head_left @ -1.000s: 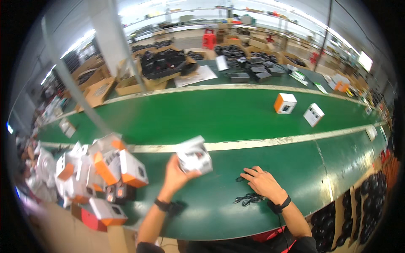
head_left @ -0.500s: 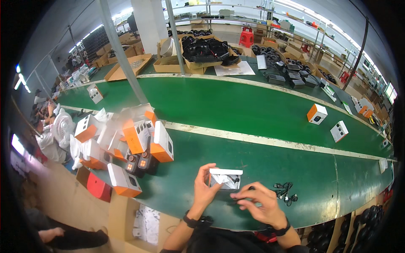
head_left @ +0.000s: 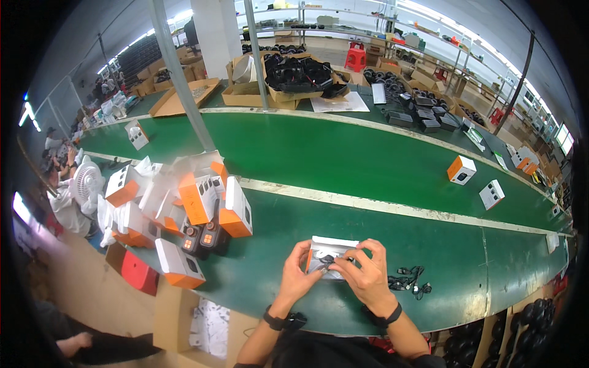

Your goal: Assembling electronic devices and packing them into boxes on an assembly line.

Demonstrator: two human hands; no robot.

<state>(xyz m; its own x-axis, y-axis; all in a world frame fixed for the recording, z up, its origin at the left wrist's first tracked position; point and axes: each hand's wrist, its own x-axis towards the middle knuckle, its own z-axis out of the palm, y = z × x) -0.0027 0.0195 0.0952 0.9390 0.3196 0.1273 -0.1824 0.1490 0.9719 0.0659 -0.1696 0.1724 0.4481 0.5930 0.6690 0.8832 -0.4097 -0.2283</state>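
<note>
Fingers [head_left: 310, 260] of the left hand [head_left: 299, 276] pinch the left end of a small white carton [head_left: 331, 248] with its flap open, while the right hand [head_left: 368, 276] curls over the right end, thumb and index tucked at the opening. Both hands are clamped on it, holding it just above the green bench [head_left: 368, 159], right at the near edge. Something dark sits in the mouth of the carton, probably a cable or a small black accessory, but it's too small to say for sure.

Just to the right lies a loose tangle of black cables [head_left: 410, 279]. Off to the left there's a messy heap of orange and white boxes [head_left: 196, 196] with two black handheld units [head_left: 202, 236] standing at its front, and a white fan [head_left: 89, 184] further out. Two more small boxes [head_left: 461, 170] sit well apart on the far lane.

What I'd worry about: the carton is held over the bench edge, so a slack grip could drop it to the floor. Forcing the dark piece in could crease the flap or pinch a cable. The heap also leans loosely, so an elbow nudge might topple boxes.
</note>
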